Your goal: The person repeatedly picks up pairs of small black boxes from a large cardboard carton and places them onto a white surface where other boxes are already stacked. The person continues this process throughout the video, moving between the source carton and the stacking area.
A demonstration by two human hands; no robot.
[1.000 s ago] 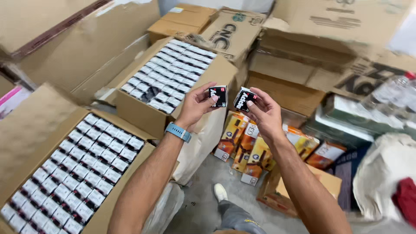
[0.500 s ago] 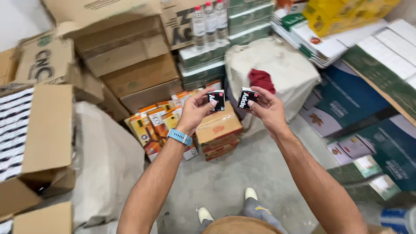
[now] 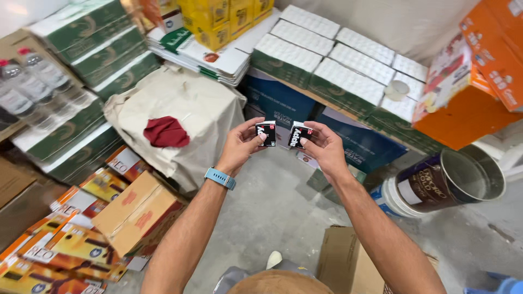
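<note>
A storeroom packed with stock, seen from above: stacked green-and-white cartons [image 3: 327, 76] fill the upper centre of the frame, more of them with shrink-wrapped water bottles [image 3: 32, 87] at upper left, and orange boxes [image 3: 479, 71] crowd the upper right. Left of centre, a cloth-covered bundle [image 3: 190, 120] carries a crumpled red rag [image 3: 166, 132]; below it, at lower left, lie brown and orange cartons [image 3: 131, 212]. At right of centre a large open tin can [image 3: 452, 182] sits tilted on the grey concrete floor [image 3: 272, 212].

In mid-frame, well above the floor, the person holds two small black-and-white packs side by side. The left hand [image 3: 239, 147], a blue wristband [image 3: 220, 178] on its wrist, is closed lightly around the left pack [image 3: 266, 133], fingers and thumb pinching its edges. The right hand [image 3: 326, 147] pinches the right pack [image 3: 299, 135] the same way. The packs are near each other but apart.

Both grips look to be fingertip holds only, so a pack could slip and drop to the hard floor or among the clutter below. With boxes crowding the feet on every side, a misstep could also topple a stack.
</note>
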